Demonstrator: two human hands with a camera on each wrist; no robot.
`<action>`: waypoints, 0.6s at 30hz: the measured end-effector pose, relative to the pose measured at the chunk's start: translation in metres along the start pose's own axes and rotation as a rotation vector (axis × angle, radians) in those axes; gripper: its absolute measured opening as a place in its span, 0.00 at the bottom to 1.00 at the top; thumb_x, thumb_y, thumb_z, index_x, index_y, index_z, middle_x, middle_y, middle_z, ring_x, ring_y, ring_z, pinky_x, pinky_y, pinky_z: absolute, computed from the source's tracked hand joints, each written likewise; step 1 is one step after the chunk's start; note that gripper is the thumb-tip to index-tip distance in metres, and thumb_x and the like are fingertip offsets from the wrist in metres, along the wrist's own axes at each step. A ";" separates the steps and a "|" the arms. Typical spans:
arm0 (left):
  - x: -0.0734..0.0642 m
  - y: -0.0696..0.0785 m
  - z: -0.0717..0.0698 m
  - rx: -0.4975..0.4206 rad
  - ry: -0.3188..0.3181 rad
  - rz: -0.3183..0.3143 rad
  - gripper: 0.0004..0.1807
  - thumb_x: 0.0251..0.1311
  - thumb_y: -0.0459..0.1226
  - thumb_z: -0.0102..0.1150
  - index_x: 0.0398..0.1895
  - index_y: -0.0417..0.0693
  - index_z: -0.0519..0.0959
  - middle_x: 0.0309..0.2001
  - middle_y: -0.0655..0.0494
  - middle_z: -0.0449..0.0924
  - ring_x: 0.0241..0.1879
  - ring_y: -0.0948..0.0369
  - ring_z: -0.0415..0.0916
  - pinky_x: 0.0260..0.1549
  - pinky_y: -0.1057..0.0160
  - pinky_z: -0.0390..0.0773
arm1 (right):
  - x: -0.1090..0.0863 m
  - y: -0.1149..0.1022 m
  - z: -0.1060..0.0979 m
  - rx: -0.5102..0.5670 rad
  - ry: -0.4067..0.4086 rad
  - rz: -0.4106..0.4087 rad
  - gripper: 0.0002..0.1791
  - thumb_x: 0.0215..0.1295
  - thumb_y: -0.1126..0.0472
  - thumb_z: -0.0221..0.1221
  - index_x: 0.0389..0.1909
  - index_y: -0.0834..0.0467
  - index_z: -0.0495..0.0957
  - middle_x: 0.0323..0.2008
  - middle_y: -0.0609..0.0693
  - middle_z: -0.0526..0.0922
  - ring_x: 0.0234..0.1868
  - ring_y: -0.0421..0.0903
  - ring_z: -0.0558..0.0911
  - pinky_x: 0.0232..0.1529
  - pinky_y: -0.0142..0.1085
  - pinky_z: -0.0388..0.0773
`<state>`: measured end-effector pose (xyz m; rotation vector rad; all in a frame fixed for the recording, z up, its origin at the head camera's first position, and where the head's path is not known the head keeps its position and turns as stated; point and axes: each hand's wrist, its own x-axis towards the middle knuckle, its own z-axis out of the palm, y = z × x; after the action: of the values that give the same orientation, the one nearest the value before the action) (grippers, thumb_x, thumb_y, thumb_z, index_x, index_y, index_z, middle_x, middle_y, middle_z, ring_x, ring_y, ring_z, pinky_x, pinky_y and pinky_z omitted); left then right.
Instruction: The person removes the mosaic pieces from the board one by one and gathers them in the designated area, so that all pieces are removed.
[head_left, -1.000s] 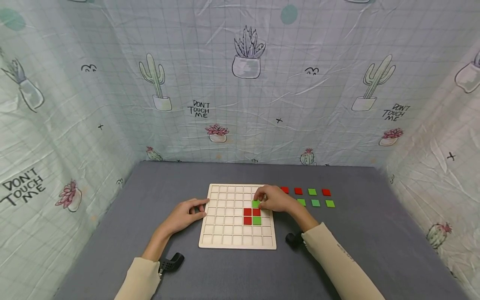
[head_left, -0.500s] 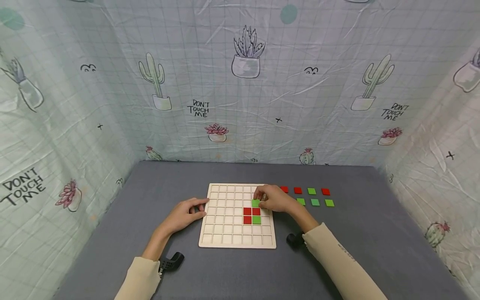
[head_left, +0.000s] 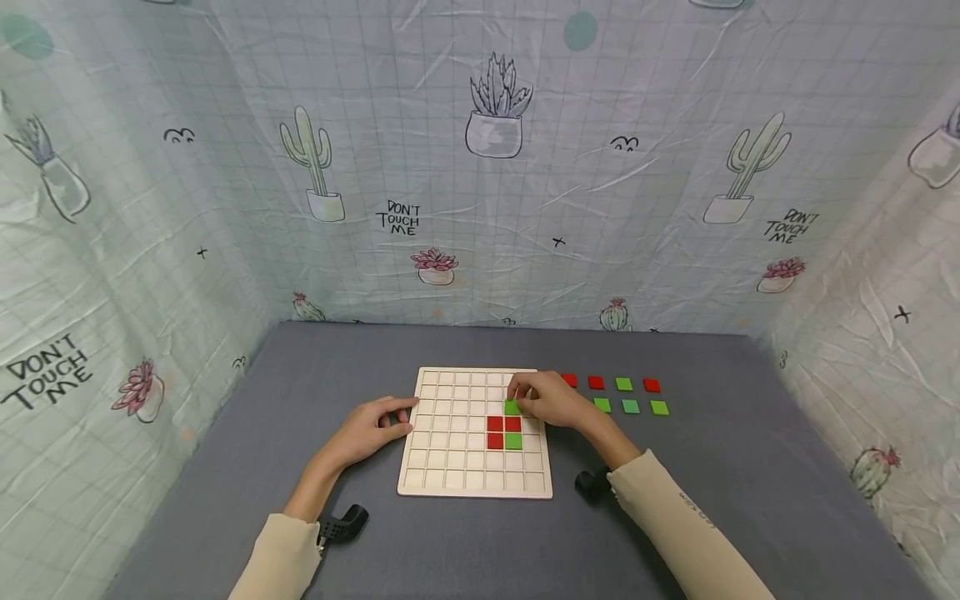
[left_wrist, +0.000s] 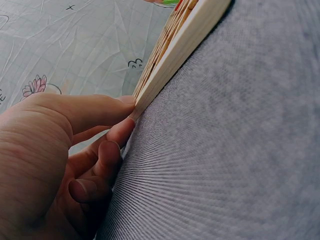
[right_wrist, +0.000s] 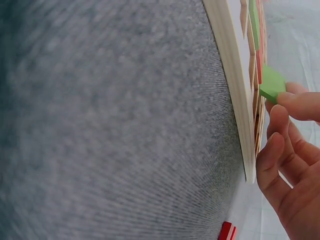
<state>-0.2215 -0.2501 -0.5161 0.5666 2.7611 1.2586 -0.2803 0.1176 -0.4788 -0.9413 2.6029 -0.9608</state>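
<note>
A pale wooden grid board [head_left: 450, 479] lies on the grey table. My left hand [head_left: 367, 432] rests against the board's left edge, with the tips of the thumb and index finger touching it. Over the board's right side, my right hand [head_left: 551, 398] pinches a green tile [right_wrist: 271, 85] between thumb and fingers. In the right wrist view that tile stands tilted, its lower edge at the grid. Just nearer, red tiles [head_left: 495, 424] and another green tile [head_left: 513, 441] sit in a two-by-two block of cells. My right hand covers part of the board's right edge.
Right of the board, loose red tiles [head_left: 652, 385] and green tiles [head_left: 660, 407] lie in two rows, partly behind my right hand. One tile is a bluer green [head_left: 631, 406]. A cactus-print cloth [head_left: 495, 208] hangs behind and at both sides of the table.
</note>
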 end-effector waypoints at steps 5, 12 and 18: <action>0.001 0.000 0.001 -0.005 -0.002 0.000 0.25 0.69 0.41 0.66 0.68 0.48 0.79 0.41 0.59 0.81 0.26 0.67 0.70 0.30 0.66 0.72 | -0.007 -0.001 -0.005 0.016 0.032 -0.011 0.09 0.73 0.67 0.58 0.47 0.54 0.83 0.42 0.53 0.86 0.29 0.41 0.79 0.33 0.35 0.77; 0.002 0.001 0.001 -0.007 -0.003 -0.007 0.25 0.69 0.40 0.66 0.68 0.47 0.79 0.41 0.59 0.80 0.25 0.67 0.69 0.29 0.67 0.71 | -0.020 0.001 -0.017 0.000 0.066 -0.012 0.08 0.73 0.67 0.59 0.47 0.56 0.83 0.41 0.55 0.86 0.26 0.44 0.80 0.32 0.35 0.77; 0.002 0.002 0.001 0.002 -0.005 -0.010 0.25 0.69 0.40 0.66 0.68 0.48 0.79 0.41 0.59 0.80 0.25 0.67 0.69 0.29 0.67 0.71 | -0.038 0.008 -0.027 0.014 0.075 0.012 0.08 0.73 0.67 0.60 0.48 0.57 0.83 0.41 0.55 0.86 0.27 0.47 0.82 0.31 0.35 0.77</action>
<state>-0.2223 -0.2473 -0.5149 0.5546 2.7578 1.2508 -0.2657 0.1599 -0.4640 -0.9016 2.6564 -1.0285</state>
